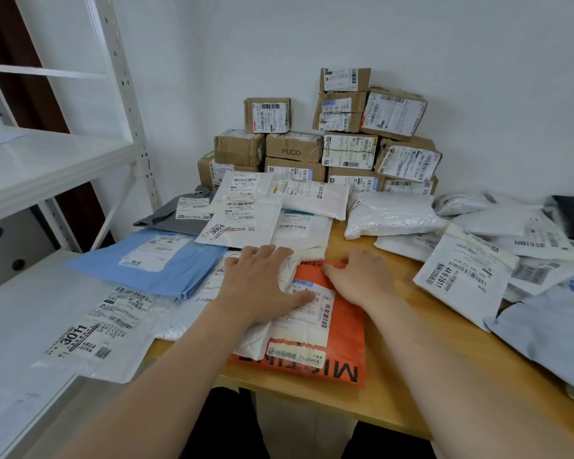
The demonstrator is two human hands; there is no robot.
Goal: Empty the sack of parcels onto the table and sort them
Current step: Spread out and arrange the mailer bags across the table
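An orange mailer bag (pixel 342 339) with a white label lies near the front edge of the wooden table (pixel 388 392). My left hand (pixel 262 283) rests flat across its left side and a white padded parcel (pixel 265 336) beside it, fingers spread. My right hand (pixel 362 276) presses flat on the orange bag's far end. Flat soft parcels lie spread to the left: a blue one (pixel 153 260), a grey one (pixel 176 213), and several white ones (pixel 242 213). A loose heap of white and grey bags (pixel 511 246) fills the right side. No sack is in view.
Brown cardboard boxes (pixel 332 144) are stacked against the white wall at the back of the table. A white metal shelf rack (pixel 47 160) stands at the left, with a labelled white bag (pixel 96 329) on its lower shelf. Bare wood shows in front of the right-hand heap.
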